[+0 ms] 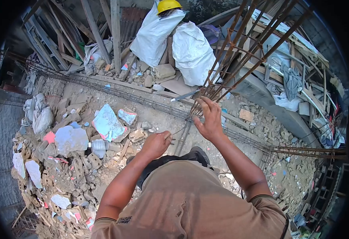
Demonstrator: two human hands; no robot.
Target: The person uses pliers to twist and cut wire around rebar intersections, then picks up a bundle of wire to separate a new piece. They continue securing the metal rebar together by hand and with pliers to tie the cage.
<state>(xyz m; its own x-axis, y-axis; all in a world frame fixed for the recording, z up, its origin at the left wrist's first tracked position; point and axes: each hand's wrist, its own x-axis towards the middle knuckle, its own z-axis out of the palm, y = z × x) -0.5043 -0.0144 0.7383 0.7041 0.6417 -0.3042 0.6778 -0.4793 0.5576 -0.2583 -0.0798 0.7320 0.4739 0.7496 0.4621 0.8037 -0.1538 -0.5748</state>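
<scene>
Working through a head-worn camera, I am watching two bare hands meeting the steel above a rubble-strewn floor. The left hand (157, 143) is curling into a closed fist, apparently gripping a thin strand (179, 130) that is running toward the joint; the fingers are hiding the strand's end. The right hand (210, 122) is hovering half open at the foot of the upright rebar (212, 81), its thumb standing apart from loosely bent fingers; I am seeing nothing plainly held there, and I cannot tell whether the fingertips are touching metal. The joint is lying just ahead of the person's body, where the uprights are meeting the long, low rebar cage (142, 98).

For good work at this spot, I am favoring a short, steady pull from the left, with the strand running snug against the bars, while the right fingers are bracing the steel beside the crossing. Bare skin is calling for care around rough bars and cut ends, and loose rubble (82, 175) on the left is making firm footing important. Beyond the cage, white sacks (194, 51) are slumping beneath a yellow helmet (168, 6).
</scene>
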